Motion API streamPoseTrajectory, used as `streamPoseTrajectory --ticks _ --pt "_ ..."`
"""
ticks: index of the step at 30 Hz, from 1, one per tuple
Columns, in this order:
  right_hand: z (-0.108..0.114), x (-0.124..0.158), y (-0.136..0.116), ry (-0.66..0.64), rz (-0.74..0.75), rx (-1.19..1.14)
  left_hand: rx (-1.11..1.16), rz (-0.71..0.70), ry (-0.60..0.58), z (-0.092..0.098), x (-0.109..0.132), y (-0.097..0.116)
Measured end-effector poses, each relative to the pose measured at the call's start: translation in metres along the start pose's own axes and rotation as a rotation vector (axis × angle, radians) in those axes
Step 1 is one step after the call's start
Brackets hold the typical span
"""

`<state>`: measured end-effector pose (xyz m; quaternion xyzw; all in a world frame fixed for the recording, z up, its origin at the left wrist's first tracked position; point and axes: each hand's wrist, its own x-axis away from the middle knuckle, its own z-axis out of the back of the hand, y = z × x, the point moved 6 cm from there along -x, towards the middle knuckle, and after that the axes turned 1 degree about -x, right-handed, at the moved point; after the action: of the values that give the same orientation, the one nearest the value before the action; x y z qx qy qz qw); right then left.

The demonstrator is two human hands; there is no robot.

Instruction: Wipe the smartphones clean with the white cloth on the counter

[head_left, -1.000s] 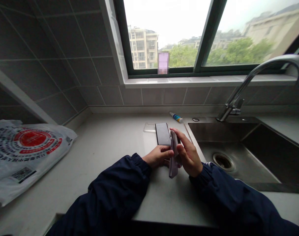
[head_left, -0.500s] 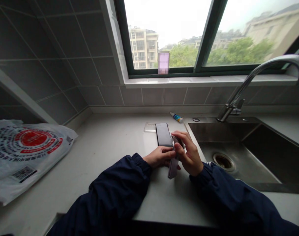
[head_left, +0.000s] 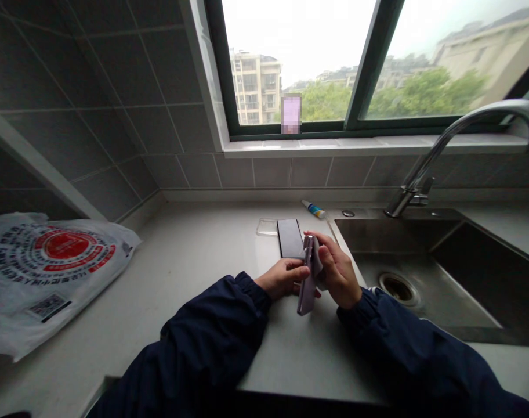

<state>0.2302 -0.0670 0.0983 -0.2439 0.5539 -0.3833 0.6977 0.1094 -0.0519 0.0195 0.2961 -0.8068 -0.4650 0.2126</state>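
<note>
A pale purple smartphone (head_left: 307, 290) is tilted on edge above the counter. My left hand (head_left: 282, 277) is closed on its left side, fingers reaching behind it. On the other side my right hand (head_left: 339, 273) is curled against the phone's far face, thumb raised and bent. A thin greyish piece (head_left: 319, 270) shows between that palm and the phone; its kind cannot be made out. Just beyond the hands a dark-screened phone (head_left: 289, 237) lies flat. A clear phone case (head_left: 267, 227) lies at its left, partly hidden by it.
A white and blue tube (head_left: 314, 209) lies near the sink's corner. The steel sink (head_left: 421, 278) with a curved tap (head_left: 430, 157) is at the right. A printed plastic bag (head_left: 55, 273) covers the counter's left end. A window (head_left: 290, 64) rises behind.
The right thumb has come off the phone's near edge, and the right fingers have shifted behind it. More of the phone's upper edge shows. The left hand keeps its grip.
</note>
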Motion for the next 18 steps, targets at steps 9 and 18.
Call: streamPoseTrajectory --ticks 9,18 --pt "-0.003 0.007 -0.018 -0.039 0.184 0.039 -0.021 0.013 -0.049 0.002 -0.001 -0.003" --pt "-0.005 0.005 -0.023 -0.086 0.232 0.070 -0.004 -0.010 -0.033 0.005 -0.003 -0.004"
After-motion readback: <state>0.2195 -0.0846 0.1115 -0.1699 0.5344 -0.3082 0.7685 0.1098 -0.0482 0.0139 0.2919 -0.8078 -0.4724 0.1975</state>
